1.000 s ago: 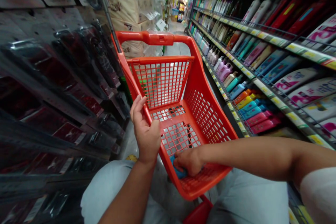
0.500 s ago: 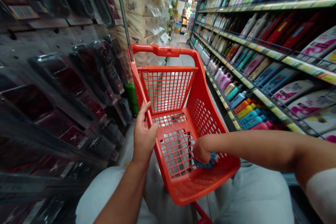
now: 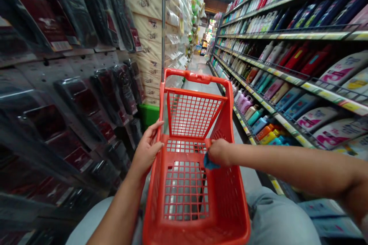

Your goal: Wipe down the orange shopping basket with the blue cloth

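Observation:
A red plastic shopping cart (image 3: 184, 156) stands between my knees, its inside facing me. My left hand (image 3: 148, 147) is closed on the cart's left rim, thumb over the edge. Inside the basket, my right hand (image 3: 220, 153) grips a bunched blue cloth (image 3: 211, 162) near the right wall. Part of the cloth is hidden under the fingers. Beyond it rises the cart's gridded red flap (image 3: 195, 113), below the handle bar (image 3: 198, 77). A metal pole (image 3: 163, 34) stands up from the cart's left corner.
Shelves of bottles (image 3: 287, 72) line the right side. Packaged goods (image 3: 86, 99) hang close on the left, with stacked beige packs (image 3: 149, 46) and a green bin (image 3: 148, 115) past them. The tiled aisle (image 3: 198, 63) runs ahead.
My right hand has moved the cloth from the near right of the basket forward along the right wall. The cart stands more upright in view, and my left hand still holds its rim.

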A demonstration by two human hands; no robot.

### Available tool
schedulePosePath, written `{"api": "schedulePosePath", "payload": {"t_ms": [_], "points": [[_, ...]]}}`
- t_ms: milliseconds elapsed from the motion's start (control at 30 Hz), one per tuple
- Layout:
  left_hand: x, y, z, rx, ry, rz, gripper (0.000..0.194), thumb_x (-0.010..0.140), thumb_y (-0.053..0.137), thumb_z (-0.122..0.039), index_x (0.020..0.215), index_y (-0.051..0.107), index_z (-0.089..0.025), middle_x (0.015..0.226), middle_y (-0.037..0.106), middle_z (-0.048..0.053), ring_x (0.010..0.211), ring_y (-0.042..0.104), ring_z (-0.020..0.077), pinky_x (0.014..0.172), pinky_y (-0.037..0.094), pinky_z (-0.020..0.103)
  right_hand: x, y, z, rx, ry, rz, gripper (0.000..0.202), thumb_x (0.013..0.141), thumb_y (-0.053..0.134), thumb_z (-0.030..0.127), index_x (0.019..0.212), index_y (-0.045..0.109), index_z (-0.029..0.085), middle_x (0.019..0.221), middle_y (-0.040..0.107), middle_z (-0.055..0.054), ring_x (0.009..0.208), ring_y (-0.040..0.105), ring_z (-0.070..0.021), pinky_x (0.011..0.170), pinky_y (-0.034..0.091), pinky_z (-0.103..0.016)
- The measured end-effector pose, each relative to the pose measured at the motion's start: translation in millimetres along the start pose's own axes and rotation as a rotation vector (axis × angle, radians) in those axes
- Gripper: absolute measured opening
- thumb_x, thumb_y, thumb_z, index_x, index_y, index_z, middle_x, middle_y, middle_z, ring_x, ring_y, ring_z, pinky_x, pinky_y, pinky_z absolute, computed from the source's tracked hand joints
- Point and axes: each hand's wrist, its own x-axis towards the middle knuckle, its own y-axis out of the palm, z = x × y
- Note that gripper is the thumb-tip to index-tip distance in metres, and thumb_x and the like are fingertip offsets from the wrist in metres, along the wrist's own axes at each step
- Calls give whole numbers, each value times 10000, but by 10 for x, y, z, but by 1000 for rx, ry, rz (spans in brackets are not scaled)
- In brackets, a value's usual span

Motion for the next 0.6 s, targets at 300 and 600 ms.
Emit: {"api": "schedulePosePath", "payload": {"t_ms": [300, 600], "points": [[89, -101, -44, -45, -29, 12, 634, 670, 736, -228, 1285, 583, -205, 1443, 597, 135, 1376, 535, 306, 1201, 378, 499, -194, -190, -40, -69, -101, 127, 365, 558, 810, -8, 459, 525, 197, 736, 701, -15, 944, 674, -209, 978, 510, -372], [-36, -253, -291, 645, 112, -81, 565, 758, 747, -448, 1282, 648, -260, 1399, 638, 94, 1322, 575, 333, 1197, 357, 554, -728, -355, -827, -89, 224, -340, 364, 867, 522, 87, 1139, 714, 232, 1150, 633, -142, 1097, 583, -299, 878, 519, -437]]}}
